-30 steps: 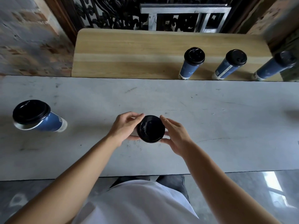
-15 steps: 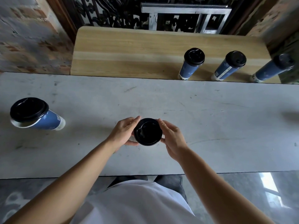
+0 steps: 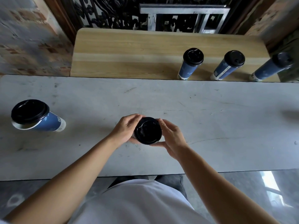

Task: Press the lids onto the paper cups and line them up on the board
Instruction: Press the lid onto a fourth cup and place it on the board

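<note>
A black lid (image 3: 148,130) covers a cup standing on the grey table (image 3: 210,126) in front of me; the cup's body is hidden beneath it. My left hand (image 3: 125,130) and my right hand (image 3: 172,139) clasp the lid's rim from both sides. Another blue paper cup (image 3: 48,122) stands at the far left with a black lid (image 3: 29,111) resting askew on it, its white rim showing. On the wooden board (image 3: 129,52) behind the table, three lidded blue cups (image 3: 190,64) (image 3: 226,67) (image 3: 268,67) stand in a row at the right.
A brick wall (image 3: 29,38) rises at the left and dark ironwork with a metal frame (image 3: 182,16) stands behind the board. The table's near edge is close to my body, with shiny floor (image 3: 267,188) below.
Both hands have shifted slightly around the lid, with the fingers closing further over its rim. The cups on the board and at the left have not moved.
</note>
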Demonstrator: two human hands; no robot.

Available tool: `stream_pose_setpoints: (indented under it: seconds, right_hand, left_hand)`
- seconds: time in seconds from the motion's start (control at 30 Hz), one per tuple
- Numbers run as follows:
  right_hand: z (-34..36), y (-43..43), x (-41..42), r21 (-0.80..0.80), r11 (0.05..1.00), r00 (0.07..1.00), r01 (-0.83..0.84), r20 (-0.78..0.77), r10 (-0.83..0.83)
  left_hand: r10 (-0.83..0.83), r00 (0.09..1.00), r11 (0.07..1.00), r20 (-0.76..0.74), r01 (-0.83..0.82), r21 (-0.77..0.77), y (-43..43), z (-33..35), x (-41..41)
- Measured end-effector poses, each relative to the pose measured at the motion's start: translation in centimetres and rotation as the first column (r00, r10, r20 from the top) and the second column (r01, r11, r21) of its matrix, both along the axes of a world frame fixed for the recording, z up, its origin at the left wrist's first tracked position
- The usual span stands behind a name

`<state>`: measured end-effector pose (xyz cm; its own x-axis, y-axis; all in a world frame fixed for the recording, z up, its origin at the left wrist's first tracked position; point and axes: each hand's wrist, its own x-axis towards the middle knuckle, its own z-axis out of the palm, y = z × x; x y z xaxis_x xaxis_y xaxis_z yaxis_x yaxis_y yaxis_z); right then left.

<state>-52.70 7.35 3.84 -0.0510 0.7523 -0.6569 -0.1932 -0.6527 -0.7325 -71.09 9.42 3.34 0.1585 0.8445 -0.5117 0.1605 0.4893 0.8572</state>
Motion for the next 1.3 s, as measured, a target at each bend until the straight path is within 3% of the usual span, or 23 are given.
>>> stream_pose_setpoints:
  seconds: [0.2,0.33,0.47,0.67,0.83,1.07,1.3]
  right_hand:
    - [-0.7,-3.0,-0.4,-0.05,0.992,0.98,0.12,-0.154,-0.126]
    - [-0.9,-3.9,-0.5,-0.029,0.99,0.974,0.137,-0.177,-0.14]
    - [-0.5,-3.0,0.3,-0.049,0.999,0.988,0.012,-0.154,-0.02]
    - [-0.5,-2.0,0.3,-0.053,0.998,0.99,-0.026,-0.137,0.018]
    - [-0.8,-2.6,-0.3,-0.008,1.0,0.995,0.003,-0.096,-0.004]
    - [-1.6,-3.4,-0.1,0.004,1.0,0.983,-0.02,-0.181,0.021]
    - [-1.9,-4.1,-1.9,0.212,0.977,0.99,-0.028,0.141,-0.002]
  left_hand:
    - [0.213,0.976,0.973,0.042,-0.209,-0.098,-1.7,0.6,1.4]
    - [0.367,0.93,0.917,0.009,-0.36,-0.17,-2.6,0.5,2.4]
    - [0.272,0.962,0.939,0.026,-0.259,-0.226,-1.6,0.9,1.3]
    - [0.108,0.989,0.938,0.099,-0.069,-0.339,0.1,1.4,-0.4]
    - [0.124,0.989,0.939,0.08,-0.091,-0.333,0.0,0.9,-0.2]
    - [0.232,0.971,0.933,0.051,-0.207,-0.296,-1.2,0.2,0.5]
    - [0.413,0.91,0.885,-0.02,-0.407,-0.228,-2.6,-0.2,2.8]
